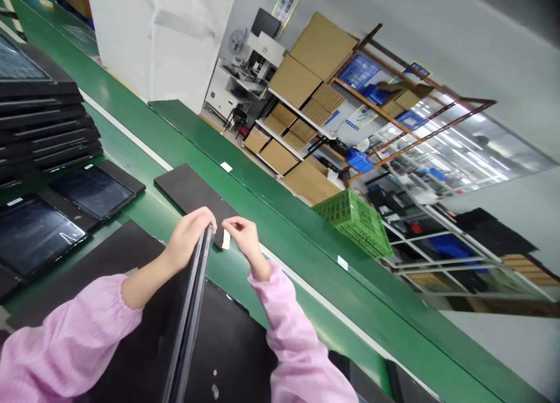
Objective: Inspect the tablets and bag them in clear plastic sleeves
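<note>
The green table [301, 245] extends beyond the upright tablet [190, 315]. Left of the tablet stands a dark stack [48, 123]; past the tablet's top edge, a black pad [196, 190] is in the way. Only the left hand [186, 239] grips that edge, so a slipping grip could tip the tablet. Right of the tablet, the right hand [245, 234] seems pinched on a pale strip [226, 239].

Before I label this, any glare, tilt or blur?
Head view: scene tilted, green surface running diagonally with pale sheen; head view: reflections on the screens at left; head view: bright light streaks in the window; head view: fine detail soft on the far shelves.
</note>
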A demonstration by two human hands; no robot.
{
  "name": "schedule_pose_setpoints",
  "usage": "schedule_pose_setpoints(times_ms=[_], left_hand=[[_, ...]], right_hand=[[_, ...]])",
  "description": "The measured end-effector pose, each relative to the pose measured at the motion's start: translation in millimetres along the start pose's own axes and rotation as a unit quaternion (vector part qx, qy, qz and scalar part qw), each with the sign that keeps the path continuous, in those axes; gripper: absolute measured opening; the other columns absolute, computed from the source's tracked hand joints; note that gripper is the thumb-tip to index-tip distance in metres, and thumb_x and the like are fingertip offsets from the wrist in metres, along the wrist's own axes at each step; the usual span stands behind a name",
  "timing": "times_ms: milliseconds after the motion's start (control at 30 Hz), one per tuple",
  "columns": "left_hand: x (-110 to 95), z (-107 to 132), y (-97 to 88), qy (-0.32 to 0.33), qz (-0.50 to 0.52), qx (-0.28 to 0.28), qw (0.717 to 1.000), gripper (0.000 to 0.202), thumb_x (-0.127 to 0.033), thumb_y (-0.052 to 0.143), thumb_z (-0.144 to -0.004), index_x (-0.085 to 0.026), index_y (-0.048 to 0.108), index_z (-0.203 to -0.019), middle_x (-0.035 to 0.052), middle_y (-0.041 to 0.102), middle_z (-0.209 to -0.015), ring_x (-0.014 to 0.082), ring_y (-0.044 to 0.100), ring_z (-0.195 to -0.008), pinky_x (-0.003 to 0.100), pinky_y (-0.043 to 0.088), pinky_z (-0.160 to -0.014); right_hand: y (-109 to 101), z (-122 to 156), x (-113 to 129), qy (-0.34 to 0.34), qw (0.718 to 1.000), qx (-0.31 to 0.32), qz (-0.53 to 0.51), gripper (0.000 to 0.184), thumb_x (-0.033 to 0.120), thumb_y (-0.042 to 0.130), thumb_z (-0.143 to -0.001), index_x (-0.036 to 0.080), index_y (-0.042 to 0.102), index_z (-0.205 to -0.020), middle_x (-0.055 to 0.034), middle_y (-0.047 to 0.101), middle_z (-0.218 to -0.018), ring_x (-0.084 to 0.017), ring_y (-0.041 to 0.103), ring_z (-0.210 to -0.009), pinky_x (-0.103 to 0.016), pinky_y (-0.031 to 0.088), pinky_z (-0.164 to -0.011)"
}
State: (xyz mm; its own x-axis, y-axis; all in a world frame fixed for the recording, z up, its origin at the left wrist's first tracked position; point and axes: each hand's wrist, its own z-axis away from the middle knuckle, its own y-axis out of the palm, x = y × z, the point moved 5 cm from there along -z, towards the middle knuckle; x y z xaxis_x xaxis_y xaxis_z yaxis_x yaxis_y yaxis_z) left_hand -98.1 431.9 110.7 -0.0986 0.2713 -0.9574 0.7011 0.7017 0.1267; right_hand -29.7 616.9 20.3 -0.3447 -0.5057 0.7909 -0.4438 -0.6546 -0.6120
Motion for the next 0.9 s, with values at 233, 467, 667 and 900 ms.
schedule_pose_setpoints(times_ms=[233, 467, 667, 900], left_hand=[[-17, 11, 40.1, 0.037, -0.003, 0.099, 0.994, 0.031, -0.034, 0.045, -0.093, -0.018, 0.055, -0.068, -0.0008, 0.053, -0.062, 0.0118, 0.046, -0.056, 0.026, 0.038, -0.056], [-19, 19, 65.0, 0.056, -0.007, 0.159, 0.986, 0.029, -0.035, 0.045, -0.094, -0.018, 0.058, -0.074, -0.0002, 0.057, -0.066, 0.0119, 0.05, -0.06, 0.024, 0.04, -0.058], [-22, 25, 70.4, 0.066, -0.011, 0.176, 0.982, 0.03, -0.038, 0.046, -0.094, -0.018, 0.06, -0.076, -0.0005, 0.057, -0.066, 0.0114, 0.05, -0.056, 0.024, 0.039, -0.053], [-30, 31, 72.8, 0.097, -0.029, 0.187, 0.977, 0.03, -0.036, 0.044, -0.093, -0.018, 0.06, -0.075, 0.0014, 0.06, -0.07, 0.0128, 0.054, -0.063, 0.024, 0.039, -0.056]], right_hand=[[-45, 155, 118, -0.297, 0.938, -0.099, -0.149, 0.009, 0.015, 0.075, -0.083, 0.02, 0.073, -0.076, -0.0017, 0.068, -0.073, -0.011, 0.063, -0.065, -0.023, 0.052, -0.062], [-30, 228, 127, -0.292, 0.944, -0.156, -0.002, 0.007, 0.015, 0.072, -0.087, 0.02, 0.074, -0.083, 0.0006, 0.056, -0.068, -0.009, 0.054, -0.059, -0.021, 0.045, -0.053], [-5, 261, 125, -0.245, 0.953, -0.178, 0.03, 0.014, 0.019, 0.067, -0.09, 0.02, 0.071, -0.076, 0.0017, 0.05, -0.061, -0.009, 0.049, -0.053, -0.024, 0.041, -0.05], [7, 278, 121, -0.194, 0.96, -0.199, 0.021, 0.014, 0.019, 0.068, -0.089, 0.02, 0.073, -0.076, 0.0021, 0.052, -0.058, -0.009, 0.048, -0.052, -0.025, 0.04, -0.051]])
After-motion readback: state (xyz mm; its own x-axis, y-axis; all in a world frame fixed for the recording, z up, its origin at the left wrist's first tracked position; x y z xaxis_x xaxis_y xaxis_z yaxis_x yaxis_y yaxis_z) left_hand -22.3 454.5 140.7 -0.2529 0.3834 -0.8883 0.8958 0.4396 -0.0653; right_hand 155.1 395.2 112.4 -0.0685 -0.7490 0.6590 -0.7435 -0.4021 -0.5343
